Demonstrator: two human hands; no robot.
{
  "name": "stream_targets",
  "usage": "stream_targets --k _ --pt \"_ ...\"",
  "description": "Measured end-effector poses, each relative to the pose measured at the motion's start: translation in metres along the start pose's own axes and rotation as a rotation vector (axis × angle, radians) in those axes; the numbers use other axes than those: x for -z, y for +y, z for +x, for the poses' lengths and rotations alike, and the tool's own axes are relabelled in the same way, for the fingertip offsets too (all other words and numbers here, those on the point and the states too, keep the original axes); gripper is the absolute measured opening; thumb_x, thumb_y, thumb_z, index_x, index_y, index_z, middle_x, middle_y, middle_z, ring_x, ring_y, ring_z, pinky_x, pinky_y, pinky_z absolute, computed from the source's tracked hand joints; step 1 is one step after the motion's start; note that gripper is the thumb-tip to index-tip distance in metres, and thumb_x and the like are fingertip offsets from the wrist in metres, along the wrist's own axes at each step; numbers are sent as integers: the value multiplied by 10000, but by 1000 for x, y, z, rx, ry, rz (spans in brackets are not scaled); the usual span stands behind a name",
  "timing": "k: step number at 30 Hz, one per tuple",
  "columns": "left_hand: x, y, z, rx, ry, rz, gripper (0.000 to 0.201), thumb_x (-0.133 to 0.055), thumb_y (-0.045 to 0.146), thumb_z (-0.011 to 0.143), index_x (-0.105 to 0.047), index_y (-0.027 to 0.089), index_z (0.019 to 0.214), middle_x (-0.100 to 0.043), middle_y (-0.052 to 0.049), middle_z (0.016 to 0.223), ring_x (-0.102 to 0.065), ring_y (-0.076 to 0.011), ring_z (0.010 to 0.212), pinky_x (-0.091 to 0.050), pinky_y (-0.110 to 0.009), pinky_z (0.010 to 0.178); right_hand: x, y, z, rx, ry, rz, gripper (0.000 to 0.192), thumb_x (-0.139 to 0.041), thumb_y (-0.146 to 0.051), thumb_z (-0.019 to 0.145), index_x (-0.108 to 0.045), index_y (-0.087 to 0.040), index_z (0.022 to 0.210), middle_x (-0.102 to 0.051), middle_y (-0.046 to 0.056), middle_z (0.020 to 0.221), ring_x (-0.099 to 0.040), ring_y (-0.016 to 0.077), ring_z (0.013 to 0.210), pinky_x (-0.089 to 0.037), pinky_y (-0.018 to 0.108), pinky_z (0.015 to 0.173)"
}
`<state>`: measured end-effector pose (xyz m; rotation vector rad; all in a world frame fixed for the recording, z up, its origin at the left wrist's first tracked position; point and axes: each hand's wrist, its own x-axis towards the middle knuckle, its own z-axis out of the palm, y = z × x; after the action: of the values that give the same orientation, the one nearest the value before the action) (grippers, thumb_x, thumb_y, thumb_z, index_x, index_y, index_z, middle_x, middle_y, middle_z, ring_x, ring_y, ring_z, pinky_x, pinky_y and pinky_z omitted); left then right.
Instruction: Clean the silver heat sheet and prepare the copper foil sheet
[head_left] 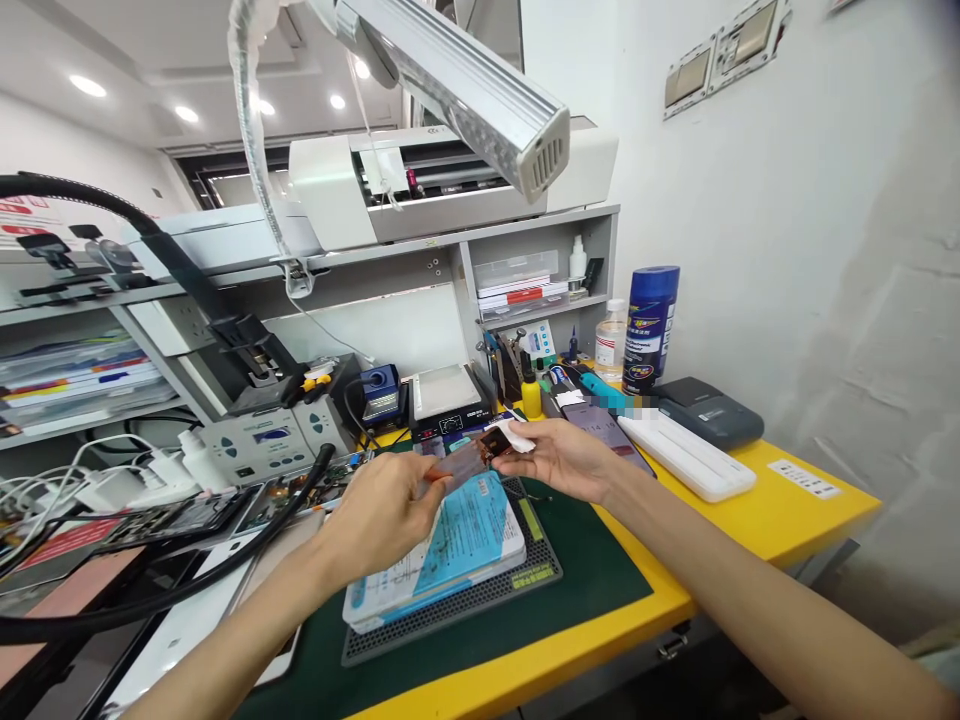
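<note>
Holding thin phone panel (466, 462) pinched in my left hand (382, 515); right hand (559, 458) grips white wipe (516, 436) against panel's far end. Judged step: cleaning. Next: steady panel, light strokes.

Both hands raised — left (386, 510), right (559, 458) — fingers pinching.

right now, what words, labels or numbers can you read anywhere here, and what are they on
None can be read for certain.
Tall blue cylindrical can: yellow label print, too blurred.
White and light-blue flat boxes below the hands: print too small.
Grey bench station's small display: unreadable.
White sticker on the yellow tabletop: too small.
Red-and-white wall sign: blurred.
</note>
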<state>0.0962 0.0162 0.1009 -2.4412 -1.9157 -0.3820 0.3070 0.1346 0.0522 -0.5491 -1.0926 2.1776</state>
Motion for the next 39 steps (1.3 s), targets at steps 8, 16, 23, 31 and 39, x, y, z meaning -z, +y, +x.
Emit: stream_targets --k 8,16,23,31,39 --pt "-17 8 -27 -209 -37 325 349 -349 136 966 -626 114 1177 -709 -147 982 -652 -287 852 -498 -433 779 -1 6 1 56 33 -119 168 -527 -125 981 -671 -68 917 -689 83 793 -681 162 714 -627 302 728" --pt "-31 9 -47 -245 16 298 271 -392 318 1022 -606 237 1167 -676 -81 1038 -641 -237 938 -506 -386 832 -4 13 0 89 99 -436 267 -657 -338 922 -701 -94 825 -693 105 838 -649 172 730 -559 271 648" --pt "-37 -8 -57 -231 -1 94 293 -363 327 1033 -563 271 1241 -596 -42 1305 -501 -269 1231 -419 -501 1043 -1 16 2 296 122 -895 439 -581 -525 920 -629 -161 679 -670 60 778 -613 216 702 -489 331 629" --pt "-43 -19 -58 -261 55 34 336 -419 352 1011 -545 327 1321 -630 -26 1281 -563 -257 1188 -514 -504 1001 -36 26 -27 736 -57 -1423 189 -510 -222 952 -629 -175 812 -643 97 901 -519 263 940 -382 427 899" --pt "-48 -30 -70 -385 237 191 391 -513 247 941 -585 221 1324 -627 -100 1364 -561 -261 1295 -519 -381 1052 -67 40 -37 615 -347 -2165 134 -503 -164 894 -631 -140 924 -580 120 933 -456 253 840 -376 429 760"
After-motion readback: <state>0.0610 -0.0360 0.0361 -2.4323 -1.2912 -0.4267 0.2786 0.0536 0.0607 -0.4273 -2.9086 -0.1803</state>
